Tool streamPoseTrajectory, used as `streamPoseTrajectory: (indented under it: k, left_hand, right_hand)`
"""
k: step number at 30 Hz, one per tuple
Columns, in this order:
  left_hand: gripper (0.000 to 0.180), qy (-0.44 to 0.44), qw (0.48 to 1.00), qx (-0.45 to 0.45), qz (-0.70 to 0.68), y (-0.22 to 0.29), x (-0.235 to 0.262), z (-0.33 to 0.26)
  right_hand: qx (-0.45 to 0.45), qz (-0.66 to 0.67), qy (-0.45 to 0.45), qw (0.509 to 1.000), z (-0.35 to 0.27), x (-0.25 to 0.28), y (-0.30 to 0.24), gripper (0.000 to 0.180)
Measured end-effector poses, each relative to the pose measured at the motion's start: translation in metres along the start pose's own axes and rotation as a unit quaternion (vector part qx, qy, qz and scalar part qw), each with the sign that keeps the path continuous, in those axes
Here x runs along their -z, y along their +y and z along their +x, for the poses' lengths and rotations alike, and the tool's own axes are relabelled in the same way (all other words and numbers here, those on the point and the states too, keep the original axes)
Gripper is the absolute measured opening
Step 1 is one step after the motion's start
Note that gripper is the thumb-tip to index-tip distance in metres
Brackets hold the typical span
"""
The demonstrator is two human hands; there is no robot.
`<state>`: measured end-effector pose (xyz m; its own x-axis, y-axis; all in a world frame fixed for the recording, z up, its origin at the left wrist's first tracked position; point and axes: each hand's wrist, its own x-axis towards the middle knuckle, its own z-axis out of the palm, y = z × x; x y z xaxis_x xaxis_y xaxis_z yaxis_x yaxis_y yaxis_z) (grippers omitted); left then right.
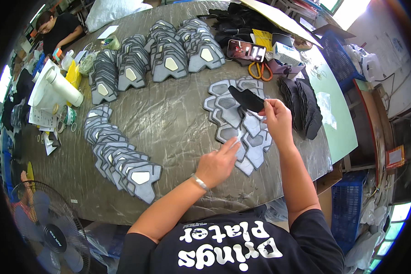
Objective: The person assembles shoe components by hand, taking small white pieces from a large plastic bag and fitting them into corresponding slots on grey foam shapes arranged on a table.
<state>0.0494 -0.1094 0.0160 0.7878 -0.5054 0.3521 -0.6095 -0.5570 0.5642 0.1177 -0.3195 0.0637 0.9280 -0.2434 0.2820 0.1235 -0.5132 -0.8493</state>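
My right hand point(278, 119) pinches a thin black shaped piece point(246, 98) by its near end, holding it over a spread of grey panels. These grey, dark-edged panels point(228, 112) overlap one another on the table in front of me. My left hand point(218, 165) has its fingers stretched toward the near part of that spread, fingertips on or just above a panel, holding nothing that I can see. Beyond my right hand lie stacks of similar black pieces point(299, 107). The right hand and the black piece cover part of the panels.
A curved row of overlapping grey panels point(118, 153) lies at the left, with several fanned stacks point(169, 61) at the back. Orange-handled scissors point(260, 71) and a phone point(245, 50) sit back right. A white bottle point(65, 86), a fan point(55, 233) and another person point(61, 29) are leftward.
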Motion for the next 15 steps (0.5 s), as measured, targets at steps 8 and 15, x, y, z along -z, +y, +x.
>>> streamPoseTrajectory:
  k: [8, 15]
  left_hand:
    - [0.035, -0.094, 0.987, 0.027, 0.129, -0.005, -0.062, 0.067]
    - [0.028, -0.096, 0.989, 0.007, 0.112, 0.000, -0.063, 0.075]
  right_hand:
    - [-0.096, 0.133, -0.012, 0.986, 0.010, 0.009, 0.011, 0.017]
    - [-0.071, 0.322, 0.191, 0.925, 0.029, 0.028, -0.004, 0.019]
